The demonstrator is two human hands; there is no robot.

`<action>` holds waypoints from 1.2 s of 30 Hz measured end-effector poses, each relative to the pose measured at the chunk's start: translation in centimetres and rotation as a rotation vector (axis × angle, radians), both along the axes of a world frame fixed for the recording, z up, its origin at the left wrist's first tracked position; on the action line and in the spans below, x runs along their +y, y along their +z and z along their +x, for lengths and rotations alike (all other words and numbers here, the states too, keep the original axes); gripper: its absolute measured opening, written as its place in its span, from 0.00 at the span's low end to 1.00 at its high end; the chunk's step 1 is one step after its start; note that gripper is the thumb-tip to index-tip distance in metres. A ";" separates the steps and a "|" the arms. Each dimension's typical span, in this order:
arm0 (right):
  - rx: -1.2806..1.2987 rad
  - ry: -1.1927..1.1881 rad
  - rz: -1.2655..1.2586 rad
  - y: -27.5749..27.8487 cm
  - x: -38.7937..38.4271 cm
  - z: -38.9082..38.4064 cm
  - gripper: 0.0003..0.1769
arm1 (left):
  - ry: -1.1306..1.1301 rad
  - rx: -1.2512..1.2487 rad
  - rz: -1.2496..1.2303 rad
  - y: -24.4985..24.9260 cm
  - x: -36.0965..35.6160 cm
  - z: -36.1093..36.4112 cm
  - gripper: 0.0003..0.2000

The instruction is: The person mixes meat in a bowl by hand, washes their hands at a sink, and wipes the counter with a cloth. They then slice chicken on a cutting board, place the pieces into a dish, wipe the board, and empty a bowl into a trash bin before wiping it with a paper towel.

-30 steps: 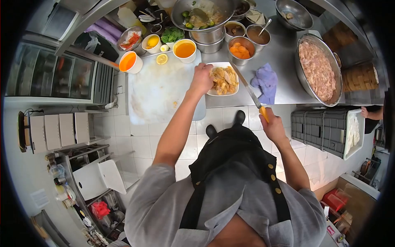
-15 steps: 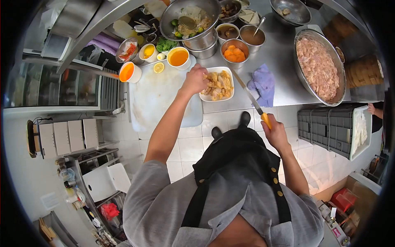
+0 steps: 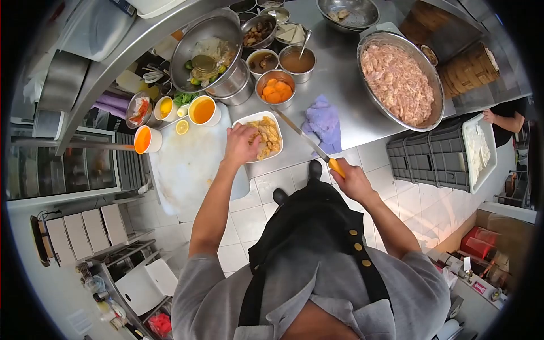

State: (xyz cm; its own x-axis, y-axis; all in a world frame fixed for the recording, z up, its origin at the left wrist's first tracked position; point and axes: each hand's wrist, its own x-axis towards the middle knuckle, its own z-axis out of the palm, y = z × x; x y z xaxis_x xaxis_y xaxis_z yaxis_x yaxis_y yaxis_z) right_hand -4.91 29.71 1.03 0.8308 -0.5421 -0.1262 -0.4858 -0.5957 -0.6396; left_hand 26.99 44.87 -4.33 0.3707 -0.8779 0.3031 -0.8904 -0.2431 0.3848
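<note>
My left hand (image 3: 242, 144) is at the left side of a white square dish (image 3: 276, 154), its fingers apart and touching the cooked, yellowish meat pieces (image 3: 268, 136) heaped inside. Whether a piece is between the fingertips is hard to see. My right hand (image 3: 352, 180) is closed round the yellow handle of a long knife (image 3: 310, 143). The blade points up and left, its tip near the dish's right rim. Left of the dish lies a white cutting board (image 3: 190, 164), with a halved lemon (image 3: 182, 127) near its top edge.
A purple cloth (image 3: 323, 124) lies right of the knife. Behind the dish stand a metal bowl of orange slices (image 3: 275, 90) and a cup of orange liquid (image 3: 203, 110). A large bowl of raw meat (image 3: 399, 82) is at the right, near a grey crate (image 3: 428, 161) and another person's arm (image 3: 504, 120).
The whole view has shifted, with the counter now further left. My left hand's fingers have spread from a curled shape over the meat pieces. The knife stays in my right hand.
</note>
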 end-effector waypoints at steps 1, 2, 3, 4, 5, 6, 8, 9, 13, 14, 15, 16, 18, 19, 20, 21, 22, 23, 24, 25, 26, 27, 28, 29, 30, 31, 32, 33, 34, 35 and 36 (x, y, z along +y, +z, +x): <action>-0.004 -0.013 0.014 0.2 0.0 -0.1 0.15 | 0.000 0.001 0.002 0.1 -0.4 0.3 0.11; -0.001 -0.007 0.020 0.2 -0.1 -0.3 0.15 | 0.015 -0.027 -0.052 0.1 -0.5 0.6 0.09; -0.004 -0.014 0.013 0.2 -0.2 -0.5 0.15 | 0.045 -0.055 -0.099 0.1 -0.1 0.9 0.07; -0.008 -0.005 0.015 0.0 -0.1 -0.5 0.15 | 0.084 -0.053 -0.075 0.0 0.2 1.4 0.07; 0.025 -0.029 0.035 -0.1 -0.1 -0.6 0.14 | 0.109 -0.027 -0.097 -0.3 0.2 1.7 0.06; -0.001 -0.035 0.044 -0.1 -0.1 -0.8 0.14 | 0.137 -0.008 -0.122 -0.3 0.6 1.6 0.05; -0.097 -0.029 0.063 0.1 -0.4 -1.4 0.15 | 0.213 0.074 -0.350 0.9 0.0 0.3 0.05; -0.105 -0.048 0.070 0.4 -0.5 -1.3 0.14 | 0.197 0.180 -0.352 1.6 -1.0 -1.9 0.04; -0.131 -0.154 -0.048 1.0 -2.6 -1.4 0.12 | -0.072 0.243 -0.064 -1.5 -9.4 -12.2 0.24; -0.152 -0.186 -0.082 0.9 -3.6 -1.6 0.12 | -0.080 0.147 0.065 1.4 -10.3 -13.4 0.28; -0.241 -0.188 -0.109 0.6 -5.1 -2.0 0.12 | -0.080 0.152 0.088 0.1 -11.7 -13.8 0.27; -0.334 -0.184 -0.125 0.3 -5.9 -2.0 0.11 | -0.071 0.153 0.116 -1.8 -12.8 -13.8 0.27; -0.178 -0.201 0.016 3.6 -5.9 -1.4 0.10 | -0.026 0.289 0.068 -4.5 -14.1 -13.9 0.25; -0.093 -0.170 0.030 4.6 -5.5 -1.1 0.10 | -0.047 0.424 0.010 -5.0 -13.8 -13.8 0.24; -0.094 -0.136 0.034 4.7 -4.8 -0.7 0.10 | -0.055 0.575 -0.017 -3.1 -11.5 -13.5 0.23; -0.076 -0.102 0.091 4.8 -3.9 -0.2 0.10 | -0.070 0.721 -0.051 -0.6 -7.9 -12.9 0.22; -0.058 -0.072 0.149 5.0 -2.8 0.5 0.10 | -0.085 0.815 -0.066 0.9 -3.7 -12.4 0.21; 0.018 0.010 0.101 5.6 -1.4 1.8 0.11 | -0.106 0.909 -0.082 2.4 1.2 -12.2 0.20; 0.015 0.096 0.119 5.0 0.0 3.0 0.11 | -0.002 1.305 -0.151 3.7 6.3 -12.6 0.18; 0.104 0.179 0.170 4.7 1.4 4.5 0.12 | 0.160 1.618 -0.251 3.5 11.3 -13.2 0.18; 0.108 0.287 0.189 4.6 3.4 6.3 0.13 | 0.287 1.862 -0.334 3.0 16.2 -13.3 0.20; -0.012 0.404 0.191 3.2 5.3 7.9 0.15 | 0.388 1.882 -0.661 2.6 20.5 -14.2 0.23; -0.004 0.472 0.179 2.7 7.4 9.6 0.16 | 0.501 1.901 -0.832 1.7 25.1 -15.1 0.26; 0.066 0.526 0.061 0.4 8.6 10.9 0.16 | 0.594 1.855 -0.916 0.9 28.9 -16.0 0.25; 0.075 0.540 -0.023 -1.4 10.0 11.9 0.18 | 0.683 1.808 -0.996 0.5 31.8 -17.0 0.24; 0.084 0.555 -0.109 -2.8 11.1 12.9 0.19 | 0.742 1.827 -1.064 0.5 33.8 -18.6 0.24; 0.094 0.564 -0.120 -4.1 12.0 13.9 0.19 | 0.802 1.846 -1.132 0.5 35.5 -20.7 0.25; 0.084 0.552 -0.182 -5.3 12.8 15.1 0.19 | 0.858 1.896 -1.117 -0.5 37.3 -22.8 0.23; 0.079 0.539 -0.243 -6.1 13.5 15.4 0.20 | 0.917 1.950 -1.097 -1.9 38.6 -25.3 0.22; 0.087 0.542 -0.252 -6.8 14.6 15.4 0.20 | 0.950 2.002 -1.120 -2.5 39.3 -27.5 0.21; 0.117 0.669 -0.265 -7.3 16.0 14.8 0.20 | 0.989 2.060 -1.133 -3.0 39.8 -30.0 0.20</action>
